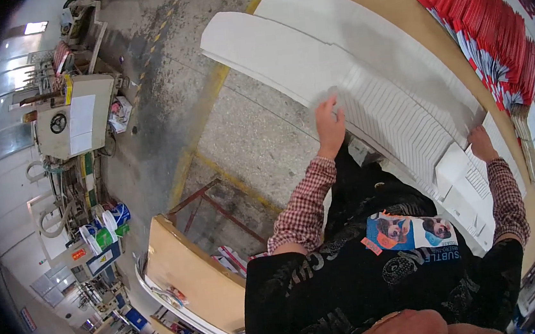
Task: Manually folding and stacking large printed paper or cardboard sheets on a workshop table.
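Observation:
White paper or card sheets (282,46) lie fanned out in overlapping rows on the tan tabletop in front of me. Their many edges show as close parallel lines (397,112). My left hand (330,125) is at the near edge of the fan, fingers apart, with nothing visible in it. At the right end, my right hand (483,144) has its fingers curled at the edge of the white sheets; the fingertips are partly hidden. Between my right forearm and my body, a smaller bunch of folded white pieces (453,171) rests on the sheets.
Red-and-white printed pieces (482,24) lie fanned at the table's far right. A tan-topped table (191,274) stands at my lower left, beside a dark red metal frame (209,201). Machinery (76,118) lines the left side, across a concrete floor (257,129) with yellow lines.

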`<state>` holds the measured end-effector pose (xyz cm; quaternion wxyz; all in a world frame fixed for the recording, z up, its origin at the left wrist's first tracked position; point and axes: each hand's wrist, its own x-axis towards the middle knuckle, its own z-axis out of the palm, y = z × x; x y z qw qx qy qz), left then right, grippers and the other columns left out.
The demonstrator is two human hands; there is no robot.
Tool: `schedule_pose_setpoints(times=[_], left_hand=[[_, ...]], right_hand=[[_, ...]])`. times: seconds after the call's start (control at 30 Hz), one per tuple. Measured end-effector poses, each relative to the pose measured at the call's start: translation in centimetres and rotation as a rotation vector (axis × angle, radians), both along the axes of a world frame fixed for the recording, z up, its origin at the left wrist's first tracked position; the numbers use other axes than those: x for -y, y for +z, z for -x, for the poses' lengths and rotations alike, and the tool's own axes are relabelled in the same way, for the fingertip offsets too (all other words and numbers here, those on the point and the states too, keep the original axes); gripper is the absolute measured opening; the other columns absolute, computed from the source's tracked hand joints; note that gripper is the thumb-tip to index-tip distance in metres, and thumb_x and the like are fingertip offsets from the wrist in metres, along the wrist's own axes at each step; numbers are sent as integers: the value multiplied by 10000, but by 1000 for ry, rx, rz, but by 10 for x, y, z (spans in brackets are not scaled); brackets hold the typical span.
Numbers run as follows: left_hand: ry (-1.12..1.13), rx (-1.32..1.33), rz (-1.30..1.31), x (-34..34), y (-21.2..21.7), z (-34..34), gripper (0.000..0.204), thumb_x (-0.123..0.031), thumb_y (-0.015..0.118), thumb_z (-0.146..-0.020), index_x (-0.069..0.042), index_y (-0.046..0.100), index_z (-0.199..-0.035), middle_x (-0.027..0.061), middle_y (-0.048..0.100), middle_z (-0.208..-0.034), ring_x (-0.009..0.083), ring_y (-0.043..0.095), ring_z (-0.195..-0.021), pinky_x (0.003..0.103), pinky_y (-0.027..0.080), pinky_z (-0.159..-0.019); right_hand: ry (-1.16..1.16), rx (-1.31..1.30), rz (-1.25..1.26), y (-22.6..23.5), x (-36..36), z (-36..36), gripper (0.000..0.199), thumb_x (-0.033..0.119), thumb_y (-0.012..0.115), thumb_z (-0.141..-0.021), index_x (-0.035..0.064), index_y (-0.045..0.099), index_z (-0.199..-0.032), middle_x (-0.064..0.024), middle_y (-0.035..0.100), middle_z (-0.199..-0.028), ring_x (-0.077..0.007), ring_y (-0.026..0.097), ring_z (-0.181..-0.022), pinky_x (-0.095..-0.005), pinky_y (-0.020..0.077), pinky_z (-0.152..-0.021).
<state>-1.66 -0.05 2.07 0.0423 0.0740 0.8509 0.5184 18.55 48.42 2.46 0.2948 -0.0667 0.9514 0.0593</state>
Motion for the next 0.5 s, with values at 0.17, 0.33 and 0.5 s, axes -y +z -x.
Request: schedule_pose_setpoints(times=[0.17,0.33,0.5], left_hand=[[-163,1,260,-10,7,41,372,-167,615,-752,10,527,-1068,153,504,-995,321,458,-959,394,381,-845],[-194,60,368,-29,16,56,338,-214,632,-762,19,546,-992,145,502,-961,273,468,-937,358,396,-815],[-322,876,-375,-19,5,89,352,-217,623,-797,17,519,-1039,113,567,-1004,189,555,-868,297,449,-719]], right_hand=[[-174,-219,52,48,53,16,287,-3,525,-675,20,572,-957,-166,486,-1069,-314,443,-1067,-426,276,-995],[-702,-610,227,70,103,-33,414,-4,509,-772,60,472,-1179,-165,417,-1232,-324,397,-1153,-384,328,-968],[-1480,-970,524,68,217,-115,217,64,492,-858,13,548,-1062,-90,567,-1026,-257,536,-953,-358,404,-878]])
